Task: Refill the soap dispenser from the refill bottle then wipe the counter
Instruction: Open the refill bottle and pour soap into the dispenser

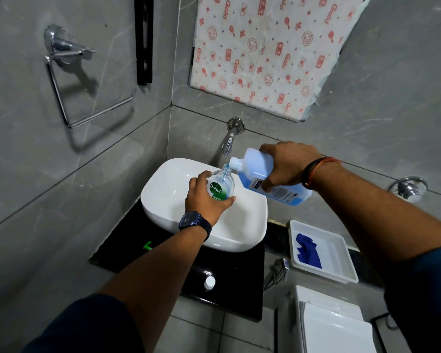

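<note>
My left hand (206, 200) grips a clear soap dispenser (222, 186) with a green label, held upright over the white basin (163, 189), its pump off and neck open. My right hand (285, 165) holds the translucent refill bottle (260, 174) tipped on its side, spout at the dispenser's mouth. A thin stream of blue liquid runs from spout into the neck. Blue liquid lies in the refill bottle's lower half. A white cap (209, 282) rests on the black counter (239, 284) in front of the basin. A blue cloth (308, 250) lies in a white tray (341, 271) to the right.
A wall tap (228, 142) juts out just behind the two bottles. A green item (147, 245) lies on the counter's left part. A chrome towel ring (69, 72) hangs on the left wall. A white toilet tank (334, 324) stands at the lower right, under the tray.
</note>
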The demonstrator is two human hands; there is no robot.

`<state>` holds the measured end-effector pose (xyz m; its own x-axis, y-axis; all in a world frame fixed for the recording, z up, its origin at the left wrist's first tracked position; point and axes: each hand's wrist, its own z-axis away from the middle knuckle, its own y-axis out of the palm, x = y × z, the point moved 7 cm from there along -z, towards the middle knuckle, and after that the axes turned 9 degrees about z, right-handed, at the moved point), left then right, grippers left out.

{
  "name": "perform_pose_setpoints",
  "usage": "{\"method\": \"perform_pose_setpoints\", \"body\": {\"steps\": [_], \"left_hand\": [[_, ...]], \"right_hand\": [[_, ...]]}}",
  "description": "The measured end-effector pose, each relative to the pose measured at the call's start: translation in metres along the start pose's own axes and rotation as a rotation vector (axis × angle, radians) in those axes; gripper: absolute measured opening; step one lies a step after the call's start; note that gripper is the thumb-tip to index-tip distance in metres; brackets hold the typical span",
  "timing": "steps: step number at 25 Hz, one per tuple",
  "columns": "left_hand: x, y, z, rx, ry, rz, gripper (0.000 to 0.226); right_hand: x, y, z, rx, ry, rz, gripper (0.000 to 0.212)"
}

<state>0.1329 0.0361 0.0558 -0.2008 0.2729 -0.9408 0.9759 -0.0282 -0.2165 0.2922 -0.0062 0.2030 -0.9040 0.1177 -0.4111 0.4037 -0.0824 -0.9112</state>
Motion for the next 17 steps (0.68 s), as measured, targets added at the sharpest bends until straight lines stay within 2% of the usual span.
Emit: {"method": "perform_pose_setpoints", "body": {"steps": [17], "left_hand": [[0.0013, -0.0061, -0.0022, -0.015, -0.003, -0.007, 0.083]], "right_hand": [[0.0068, -0.0065, 0.0, 0.001, -0.007, 0.005, 0.073]]}}
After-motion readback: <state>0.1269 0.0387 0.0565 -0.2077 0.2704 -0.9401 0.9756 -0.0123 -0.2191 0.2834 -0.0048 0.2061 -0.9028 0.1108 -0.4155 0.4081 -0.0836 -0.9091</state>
